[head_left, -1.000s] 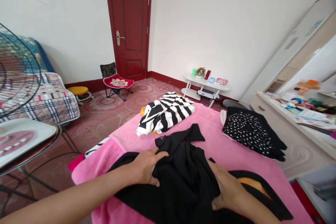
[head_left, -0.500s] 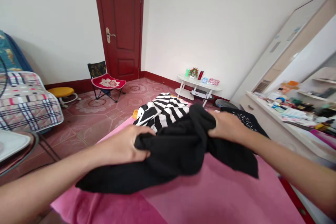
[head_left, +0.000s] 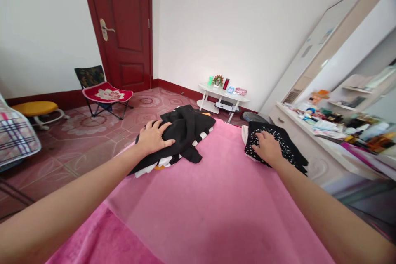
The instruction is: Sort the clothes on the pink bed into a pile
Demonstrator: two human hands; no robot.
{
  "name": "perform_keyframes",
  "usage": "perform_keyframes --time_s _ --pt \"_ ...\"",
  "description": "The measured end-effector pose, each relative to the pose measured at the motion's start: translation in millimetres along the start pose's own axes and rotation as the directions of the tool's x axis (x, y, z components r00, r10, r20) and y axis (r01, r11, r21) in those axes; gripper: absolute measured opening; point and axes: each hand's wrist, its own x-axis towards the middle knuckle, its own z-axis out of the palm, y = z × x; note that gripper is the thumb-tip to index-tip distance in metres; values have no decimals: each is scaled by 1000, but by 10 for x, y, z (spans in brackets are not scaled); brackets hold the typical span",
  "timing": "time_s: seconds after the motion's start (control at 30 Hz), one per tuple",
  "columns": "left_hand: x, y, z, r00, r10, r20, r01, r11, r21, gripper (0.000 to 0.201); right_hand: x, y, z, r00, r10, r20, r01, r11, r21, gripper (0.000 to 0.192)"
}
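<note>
The left hand (head_left: 154,137) and right hand (head_left: 268,147) have spread fingers, gripping nothing. On the big pink blanket (head_left: 201,210), black clothes (head_left: 187,126) sit under the left, spotty clothes (head_left: 287,142) under the right. Stripy cloth (head_left: 165,161) peeks out below the black.

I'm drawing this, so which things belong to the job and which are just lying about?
Part of the job:
Black clothes at the left hand
Striped clothes underneath
Dotted clothes at the right hand
Pink blanket beneath them

Just lying about:
Red chair
Yellow stool
White table
Flowers
</note>
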Motion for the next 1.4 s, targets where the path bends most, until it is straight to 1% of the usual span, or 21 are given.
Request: perform_keyframes --time_s 0.07,0.13,0.17,0.23,0.3,0.4,0.5,0.7,0.8,0.87,0.93,0.97,1.0,1.07,1.13,1.17,1.2,1.23,1.27,1.33,1.4 --pt "20 2 53 1000 11 -7 -11 1000 12 75 -106 416 251 967 238 96 -233 971 -54 49" --pt "44 -6 78 1000 22 -8 -22 999 28 75 -172 750 468 888 424 176 -419 906 -68 59" --pt "54 -8 87 1000 27 -9 -26 999 35 75 -192 877 568 851 478 218 -477 877 -60 65" --pt "63 -5 105 1000 30 -7 -30 998 48 75 -213 1049 750 810 509 290 -524 851 -32 75" --pt "65 5 122 1000 26 0 -26 998 54 75 -211 1129 884 801 498 331 -527 850 -2 78" --pt "66 23 147 1000 11 12 -12 998 58 76 -189 1135 954 768 519 375 -562 827 5 64" --pt "69 30 176 1000 6 2 -6 998 66 77 -194 1054 885 735 543 405 -581 813 -35 43" --pt "26 26 210 998 9 -59 -4 998 69 76 -307 755 574 794 469 387 -513 858 12 27" --pt "-22 39 183 997 5 -76 0 997 71 76 -316 515 310 851 377 364 -441 891 107 22" --pt "-57 54 158 998 -4 -67 9 997 75 76 -351 266 40 894 299 333 -373 910 183 22" --pt "-91 68 135 999 -17 -51 22 996 82 77 -488 -79 -322 946 185 267 -273 898 345 22" --pt "-108 74 124 999 -21 -48 25 996 86 77 -609 -285 -530 969 110 223 -204 865 459 21" --pt "-126 81 111 999 -21 -50 25 996 90 77 -767 -505 -747 985 13 173 -116 792 600 21" --pt "-175 101 73 998 -14 -69 21 995 98 76 -1160 -942 -1163 965 -217 150 9 597 802 19" --pt "-261 146 17 995 -5 -96 16 993 115 74 -1567 -1290 -1480 845 -485 225 -3 417 909 15" --pt "-325 183 -14 994 5 -112 9 992 124 73 -1739 -1401 -1575 797 -557 234 -17 366 930 14" --pt "-406 231 -42 991 27 -129 -10 992 129 70 -1874 -1461 -1620 780 -583 228 -20 341 940 13" --pt "-505 289 -60 988 62 -145 -44 991 123 65 -1969 -1469 -1610 807 -554 206 -8 338 941 12" --pt "-619 356 -66 982 109 -153 -93 990 102 58 -2025 -1428 -1548 863 -476 168 10 349 937 10" --pt "-883 503 -28 968 222 -117 -224 975 -3 47 -2050 -1227 -1289 967 -236 93 6 389 921 13" --pt "-1163 653 64 953 302 6 -296 937 -187 49 -2027 -933 -923 997 15 73 -72 427 901 14"
